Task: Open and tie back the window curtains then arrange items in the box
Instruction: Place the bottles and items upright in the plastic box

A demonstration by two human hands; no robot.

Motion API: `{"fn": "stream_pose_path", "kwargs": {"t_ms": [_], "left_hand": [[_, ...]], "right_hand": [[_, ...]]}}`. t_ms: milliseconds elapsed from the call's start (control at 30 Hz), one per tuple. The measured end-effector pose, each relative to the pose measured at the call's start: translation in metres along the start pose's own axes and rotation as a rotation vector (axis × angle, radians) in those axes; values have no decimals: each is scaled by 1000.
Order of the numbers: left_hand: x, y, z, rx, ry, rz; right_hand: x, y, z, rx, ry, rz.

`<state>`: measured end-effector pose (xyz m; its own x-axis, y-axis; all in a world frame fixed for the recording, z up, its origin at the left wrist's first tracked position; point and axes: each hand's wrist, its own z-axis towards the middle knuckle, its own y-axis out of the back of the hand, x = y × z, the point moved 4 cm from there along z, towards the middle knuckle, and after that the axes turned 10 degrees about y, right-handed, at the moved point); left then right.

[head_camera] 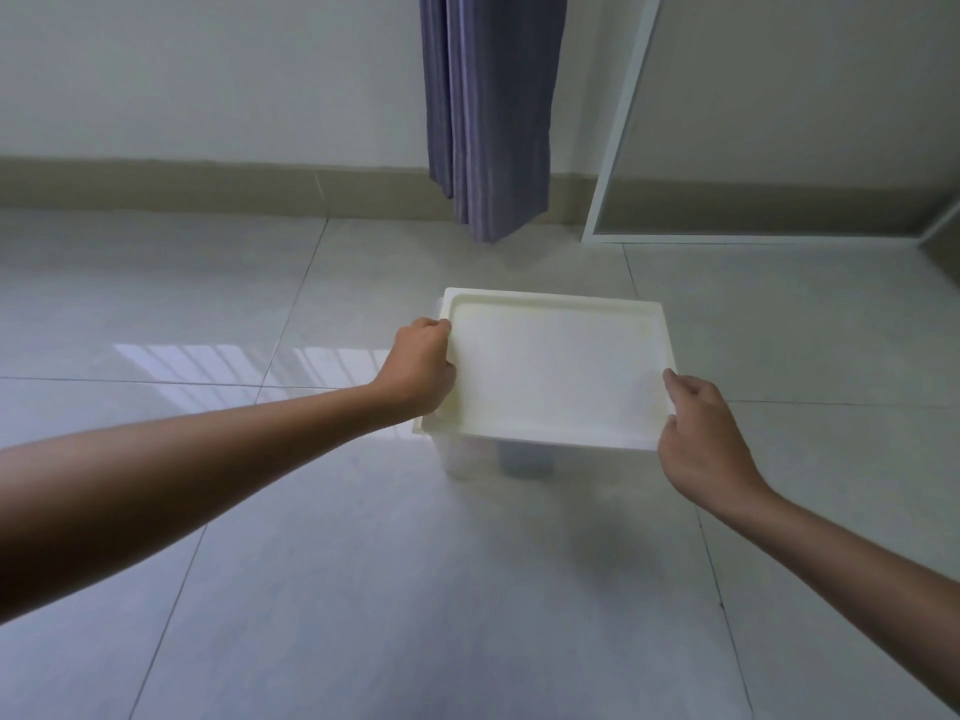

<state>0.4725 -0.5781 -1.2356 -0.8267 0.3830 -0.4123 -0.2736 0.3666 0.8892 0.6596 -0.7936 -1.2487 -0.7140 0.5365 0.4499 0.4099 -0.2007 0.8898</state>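
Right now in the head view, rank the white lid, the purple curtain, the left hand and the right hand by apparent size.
1. white lid
2. purple curtain, partly cut off by the frame
3. left hand and right hand: look alike, not ranked

Home rm: glossy tiled floor [311,589], beige skirting [208,181], purple curtain [488,111] by white-framed door [618,127].

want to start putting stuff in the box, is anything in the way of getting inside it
Yes: the white lid covers the box. The left hand and right hand grip its opposite edges.
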Motion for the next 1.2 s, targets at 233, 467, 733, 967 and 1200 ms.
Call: {"fn": "stream_pose_path", "kwargs": {"t_ms": [233, 467, 733, 967, 1200], "left_hand": [[2, -5, 1, -1, -78, 60], [8, -6, -9, 30, -100, 106], [25, -23, -50, -50, -812, 619], [16, -21, -15, -172, -933, 630], [-18, -15, 63, -256, -821, 603]], "right_hand": [[-3, -2, 1, -17, 68, -90], [-4, -8, -3, 4, 212, -160], [-15, -18, -7, 93, 549, -489], [-21, -16, 29, 50, 545, -510], [-22, -8, 118, -39, 486, -450]]}}
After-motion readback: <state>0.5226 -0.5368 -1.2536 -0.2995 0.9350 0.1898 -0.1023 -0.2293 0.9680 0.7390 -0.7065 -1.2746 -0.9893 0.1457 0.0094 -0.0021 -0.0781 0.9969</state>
